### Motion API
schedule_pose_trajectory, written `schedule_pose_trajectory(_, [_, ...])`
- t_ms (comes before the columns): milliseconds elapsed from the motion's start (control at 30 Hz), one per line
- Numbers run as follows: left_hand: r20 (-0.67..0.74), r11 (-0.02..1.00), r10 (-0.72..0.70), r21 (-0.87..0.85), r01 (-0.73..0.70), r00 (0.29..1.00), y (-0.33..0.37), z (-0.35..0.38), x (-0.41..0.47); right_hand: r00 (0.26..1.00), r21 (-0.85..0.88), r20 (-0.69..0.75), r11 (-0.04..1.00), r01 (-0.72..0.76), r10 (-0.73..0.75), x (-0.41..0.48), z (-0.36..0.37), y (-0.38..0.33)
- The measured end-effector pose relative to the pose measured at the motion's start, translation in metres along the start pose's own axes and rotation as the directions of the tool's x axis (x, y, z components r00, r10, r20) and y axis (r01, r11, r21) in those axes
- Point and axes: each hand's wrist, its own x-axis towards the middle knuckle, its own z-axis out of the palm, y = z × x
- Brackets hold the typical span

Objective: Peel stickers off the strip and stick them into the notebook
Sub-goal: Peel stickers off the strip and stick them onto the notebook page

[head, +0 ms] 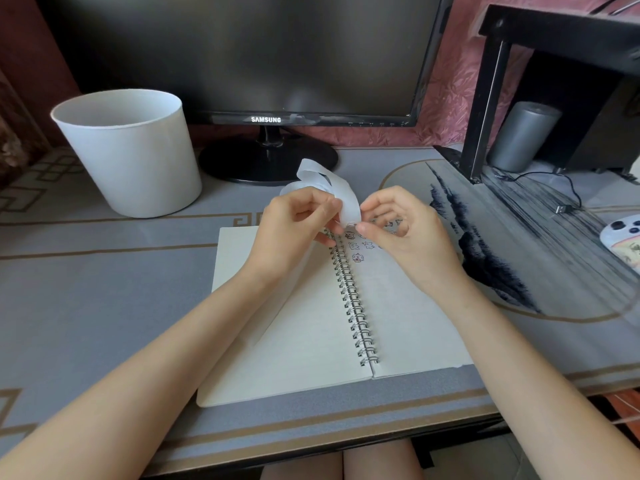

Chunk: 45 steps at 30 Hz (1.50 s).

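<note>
An open spiral notebook [311, 327] lies on the desk in front of me. Several small cartoon stickers [358, 252] sit at the top of its right page. Above the spiral, my left hand [294, 226] pinches a curling white sticker strip [341, 192] between thumb and fingers. My right hand [398, 233] is right beside it, its thumb and forefinger pinching at the strip's lower end. Whether a sticker is between those fingertips is too small to tell.
A white bucket [131, 157] stands at the back left. A Samsung monitor [263, 57] on its round foot [268, 161] is behind the notebook. A black shelf [554, 81] with a grey cylinder [523, 136], a cable [568, 199] and a white controller [623, 233] fill the right.
</note>
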Motion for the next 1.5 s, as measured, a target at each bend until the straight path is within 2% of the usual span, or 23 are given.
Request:
schedule_pose_trajectory(200, [0.007, 0.999, 0.0, -0.034, 0.0, 1.0, 0.004, 0.001, 0.0, 0.996, 0.083, -0.084, 0.996, 0.026, -0.019, 0.001, 0.0, -0.002])
schedule_pose_trajectory(367, [0.081, 1.0, -0.01, -0.024, 0.012, 0.997, 0.002, 0.003, -0.002, 0.995, 0.163, -0.097, 0.987, -0.007, 0.023, 0.002, -0.001, 0.002])
schedule_pose_trajectory(700, [0.099, 1.0, 0.019, 0.002, -0.019, 0.995, -0.003, 0.002, -0.001, 0.998, 0.084, -0.061, 0.996, -0.006, 0.011, 0.0, 0.0, -0.001])
schedule_pose_trajectory(1000, [0.092, 1.0, -0.001, 0.001, 0.001, 0.996, -0.004, 0.003, 0.0, 0.998, 0.116, -0.065, 0.993, -0.017, 0.024, 0.001, 0.001, 0.002])
schedule_pose_trajectory(1300, [0.063, 0.999, -0.032, 0.034, 0.03, 0.997, -0.005, 0.004, -0.001, 1.0, -0.006, -0.009, 1.0, -0.01, 0.01, -0.002, 0.002, 0.002])
schedule_pose_trajectory(1500, [0.014, 0.999, -0.046, 0.022, 0.046, 0.999, -0.007, 0.003, 0.0, 0.986, -0.121, 0.024, 0.979, 0.164, -0.163, -0.001, 0.002, 0.004])
